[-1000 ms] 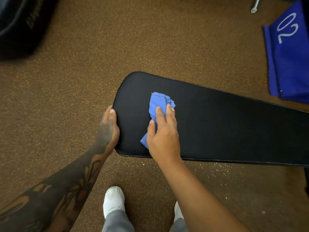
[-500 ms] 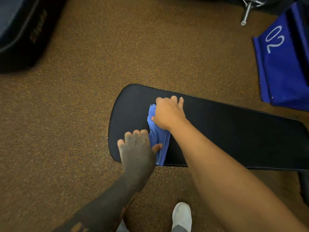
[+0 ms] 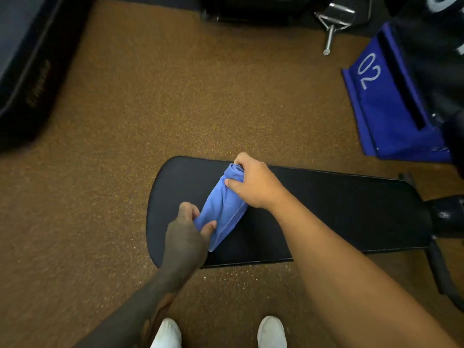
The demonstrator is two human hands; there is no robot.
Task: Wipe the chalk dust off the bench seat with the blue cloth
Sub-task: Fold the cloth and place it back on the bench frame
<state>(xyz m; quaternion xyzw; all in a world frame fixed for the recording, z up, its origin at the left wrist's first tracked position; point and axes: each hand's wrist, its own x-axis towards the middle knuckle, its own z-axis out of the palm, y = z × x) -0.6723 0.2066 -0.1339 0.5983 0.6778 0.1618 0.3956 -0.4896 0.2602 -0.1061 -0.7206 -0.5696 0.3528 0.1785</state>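
The black padded bench seat (image 3: 339, 212) lies across the lower middle of the head view, its rounded end to the left. The blue cloth (image 3: 223, 207) is stretched diagonally just above the seat's left part, held at both ends. My right hand (image 3: 253, 184) grips the cloth's far upper end near the seat's back edge. My left hand (image 3: 185, 237) pinches the near lower end by the seat's front edge. White chalk specks dot the floor (image 3: 226, 275) just in front of the bench.
Brown speckled floor surrounds the bench. A blue box marked 02 (image 3: 384, 106) stands at the right back. A chrome bar (image 3: 331, 33) and dark equipment lie at the top, a black pad (image 3: 27, 71) at the far left. The bench frame (image 3: 447, 217) juts at right. My white shoes (image 3: 272, 332) are below.
Both hands have closed on the cloth and lifted it, stretching it between them. My left hand left the seat's edge and took the near end. The view has pulled back.
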